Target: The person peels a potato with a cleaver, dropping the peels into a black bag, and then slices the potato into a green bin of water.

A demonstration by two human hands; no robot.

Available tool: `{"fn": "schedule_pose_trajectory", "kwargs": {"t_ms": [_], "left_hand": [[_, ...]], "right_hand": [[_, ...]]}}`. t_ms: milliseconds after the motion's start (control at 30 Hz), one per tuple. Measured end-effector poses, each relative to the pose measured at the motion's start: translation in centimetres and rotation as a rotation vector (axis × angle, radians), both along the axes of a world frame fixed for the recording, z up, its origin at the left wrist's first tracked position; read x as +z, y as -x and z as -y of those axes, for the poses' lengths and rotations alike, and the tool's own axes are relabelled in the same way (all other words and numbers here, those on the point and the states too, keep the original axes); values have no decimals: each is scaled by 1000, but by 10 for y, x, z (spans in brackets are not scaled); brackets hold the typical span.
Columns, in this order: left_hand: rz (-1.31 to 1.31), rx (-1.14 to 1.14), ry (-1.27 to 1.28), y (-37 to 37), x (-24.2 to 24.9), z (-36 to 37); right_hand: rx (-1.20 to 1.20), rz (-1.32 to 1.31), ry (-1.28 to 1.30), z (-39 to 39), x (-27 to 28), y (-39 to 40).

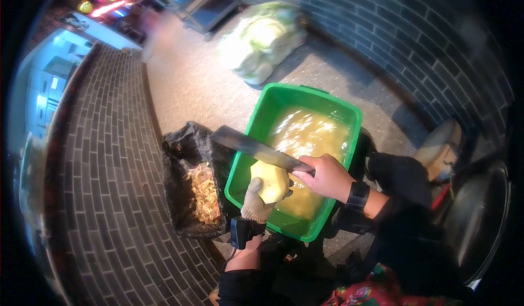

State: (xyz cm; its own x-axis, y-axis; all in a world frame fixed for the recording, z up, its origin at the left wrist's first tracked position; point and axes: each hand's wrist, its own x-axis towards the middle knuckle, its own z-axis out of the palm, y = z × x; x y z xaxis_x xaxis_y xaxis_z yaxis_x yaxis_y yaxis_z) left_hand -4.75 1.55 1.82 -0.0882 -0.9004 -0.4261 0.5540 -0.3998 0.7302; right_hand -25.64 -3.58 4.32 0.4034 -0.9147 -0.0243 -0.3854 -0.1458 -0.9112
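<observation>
My left hand (pixel 256 203), in a pale knitted glove, is closed around a peeled yellow potato (pixel 271 181) above the near left side of a green plastic tub (pixel 233 181). Bare and wrapped round the handle of a broad cleaver (pixel 248 145), my right hand (pixel 326 176) is over the tub's right half. The cleaver's dark blade reaches left past the tub's rim, close over the top of the potato; whether it touches cannot be made out. Cloudy yellowish water (pixel 311 137) fills much of the tub.
A black-lined bin (pixel 177 197) holding peelings (pixel 204 194) stands against the tub's left side. Beyond the tub, a bulky plastic bag of pale green vegetables (pixel 265 39) lies on the floor. Brick walls (pixel 109 159) flank both sides. A large round pan (pixel 483 224) is at right.
</observation>
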Motion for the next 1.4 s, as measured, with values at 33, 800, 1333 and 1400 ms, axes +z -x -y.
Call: {"fn": "schedule_pose_trajectory", "kwargs": {"t_ms": [33,800,1333,1400], "left_hand": [[45,-8,69,5,6,-2],[78,174,50,23,-20,-8],[-40,-82,97,11,-30,-2],[-14,-31,37,23,-30,1]], "right_hand": [[2,0,2,0,2,-1],[-345,364,-102,-21,-38,-33],[-186,72,-237,20,-46,17],[-144,32,-242,25,-51,27]]}}
